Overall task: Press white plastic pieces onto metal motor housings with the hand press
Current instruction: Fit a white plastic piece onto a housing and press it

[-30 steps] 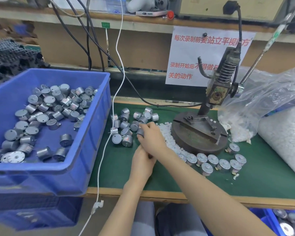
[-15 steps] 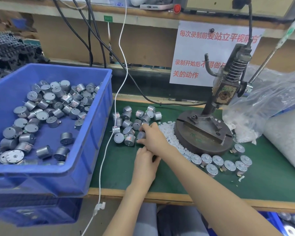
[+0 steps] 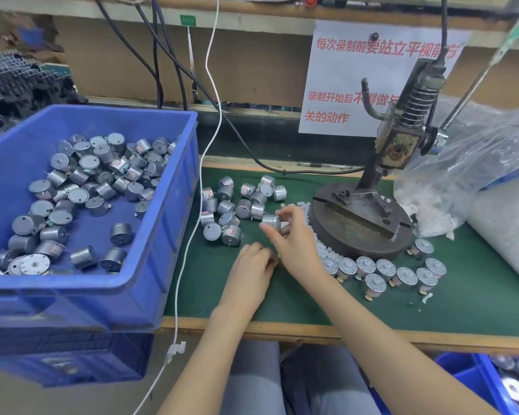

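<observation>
The right grip (image 3: 295, 242) pinches one motor housing (image 3: 271, 221) just left of the hand press (image 3: 360, 226), probably to fit a cap. The left grip (image 3: 252, 268) curls below it, contents hidden. White plastic pieces (image 3: 306, 211) lie beside both on the surface (image 3: 477, 295).

Bench (image 3: 477, 339): wood front edge, green mat (image 3: 462, 301) on top.
Behind bench: brown board (image 3: 252, 67); white sign (image 3: 357, 85), red text.
Above bench: wood shelf (image 3: 252, 20).
Below bench: grey floor (image 3: 27, 402).
</observation>
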`<state>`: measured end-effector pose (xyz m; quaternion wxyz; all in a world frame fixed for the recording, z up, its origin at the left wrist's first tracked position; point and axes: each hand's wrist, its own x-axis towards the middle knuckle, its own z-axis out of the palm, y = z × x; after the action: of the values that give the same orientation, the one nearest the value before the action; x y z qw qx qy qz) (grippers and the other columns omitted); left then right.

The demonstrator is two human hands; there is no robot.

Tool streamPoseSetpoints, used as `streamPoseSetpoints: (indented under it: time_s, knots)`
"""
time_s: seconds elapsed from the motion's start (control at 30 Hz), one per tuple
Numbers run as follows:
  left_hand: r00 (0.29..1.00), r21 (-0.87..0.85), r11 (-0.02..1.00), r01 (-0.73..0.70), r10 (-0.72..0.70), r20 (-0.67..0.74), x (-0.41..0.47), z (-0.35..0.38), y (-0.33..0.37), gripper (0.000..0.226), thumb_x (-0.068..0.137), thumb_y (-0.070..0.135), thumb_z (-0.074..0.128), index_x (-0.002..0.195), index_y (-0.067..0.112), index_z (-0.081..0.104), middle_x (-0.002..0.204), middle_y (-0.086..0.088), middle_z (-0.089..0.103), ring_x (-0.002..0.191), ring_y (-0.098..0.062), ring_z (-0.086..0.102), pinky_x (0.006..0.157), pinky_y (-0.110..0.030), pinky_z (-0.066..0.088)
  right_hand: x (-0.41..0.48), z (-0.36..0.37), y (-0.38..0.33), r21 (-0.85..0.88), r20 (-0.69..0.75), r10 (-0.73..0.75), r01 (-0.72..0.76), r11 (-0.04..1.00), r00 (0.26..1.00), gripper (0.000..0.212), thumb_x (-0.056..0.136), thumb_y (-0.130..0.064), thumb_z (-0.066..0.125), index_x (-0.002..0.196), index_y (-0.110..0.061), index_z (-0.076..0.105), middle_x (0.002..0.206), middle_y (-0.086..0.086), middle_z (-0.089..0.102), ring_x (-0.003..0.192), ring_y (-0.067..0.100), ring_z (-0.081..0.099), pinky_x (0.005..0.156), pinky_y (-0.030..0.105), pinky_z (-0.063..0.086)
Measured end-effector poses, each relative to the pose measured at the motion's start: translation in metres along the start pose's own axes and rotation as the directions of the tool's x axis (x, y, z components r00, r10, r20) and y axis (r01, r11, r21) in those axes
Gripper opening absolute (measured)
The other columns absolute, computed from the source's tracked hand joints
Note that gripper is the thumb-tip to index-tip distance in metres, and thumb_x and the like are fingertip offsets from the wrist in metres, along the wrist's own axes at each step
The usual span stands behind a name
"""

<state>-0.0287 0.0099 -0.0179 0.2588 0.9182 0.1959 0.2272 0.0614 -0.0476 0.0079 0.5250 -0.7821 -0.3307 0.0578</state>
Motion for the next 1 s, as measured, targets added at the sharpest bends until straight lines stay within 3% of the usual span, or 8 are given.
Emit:
streamPoseSetpoints:
  time_s: [0.17,0.27,0.33,0.6,0.77,1.0]
  knots:
    - [0.995,-0.089,0.992,0.088,-0.093,-0.047,-0.002,0.0,-0.002,0.012,0.09,0.012,0.057,0.09,0.003,0.066,0.088,-0.011,0.056,0.089,-0.024,0.048,0.074,-0.019,0.028,-0.01,-0.004,0.007,0.008,-0.001,0.019,-0.019,1.0,1.0,0.029,0.092,-0.029,0.055,0.118,-0.016,0.05,0.091,-0.008,0.053,0.082,0.019,0.056,0.077,0.03,0.044]
    - [0.989,-0.08,0.99,0.116,-0.123,-0.088,-0.002,0.0,-0.003,0.011,0.089,0.008,0.057,0.087,0.001,0.065,0.085,-0.013,0.054,0.086,-0.026,0.048,0.073,-0.023,0.029,-0.018,-0.002,0.016,-0.101,0.077,-0.002,0.01,0.995,0.997,0.038,0.097,-0.027,0.045,0.134,-0.015,0.046,0.103,0.003,0.057,0.1,0.019,0.052,0.086,0.024,0.035]
    - [0.981,-0.102,0.984,0.148,-0.158,-0.108,-0.001,-0.001,-0.005,0.01,0.088,0.006,0.058,0.085,0.0,0.065,0.083,-0.012,0.052,0.084,-0.026,0.047,0.071,-0.023,0.03,-0.022,0.0,0.021,-0.171,0.122,-0.011,0.032,0.985,0.992,0.04,0.099,-0.026,0.038,0.138,-0.016,0.041,0.113,0.008,0.055,0.109,0.02,0.048,0.084,0.018,0.029]
    - [0.945,-0.313,0.922,0.228,-0.287,-0.159,0.0,-0.009,-0.007,0.01,0.088,0.004,0.056,0.083,0.002,0.065,0.08,-0.005,0.056,0.072,-0.017,0.052,0.067,-0.017,0.035,-0.025,0.004,0.019,-0.379,0.264,-0.027,0.13,0.916,0.964,0.045,0.101,-0.028,0.03,0.145,-0.018,0.028,0.116,0.012,0.047,0.102,0.029,0.051,0.085,0.037,0.041]
    - [0.941,-0.353,0.904,0.242,-0.308,-0.142,0.0,-0.008,-0.007,0.01,0.088,0.004,0.056,0.082,0.003,0.064,0.082,-0.008,0.059,0.073,-0.019,0.055,0.07,-0.023,0.041,-0.025,0.002,0.017,-0.391,0.296,-0.016,0.136,0.91,0.955,0.046,0.101,-0.03,0.029,0.146,-0.02,0.027,0.115,0.01,0.046,0.104,0.027,0.05,0.087,0.039,0.042]
    - [0.938,-0.357,0.9,0.25,-0.317,-0.143,-0.001,-0.007,-0.008,0.01,0.087,0.004,0.057,0.081,0.005,0.064,0.081,-0.007,0.059,0.071,-0.016,0.053,0.067,-0.019,0.038,-0.026,0.002,0.016,-0.417,0.32,-0.037,0.175,0.892,0.947,0.047,0.101,-0.031,0.03,0.146,-0.019,0.026,0.114,0.009,0.045,0.104,0.027,0.05,0.085,0.041,0.044]
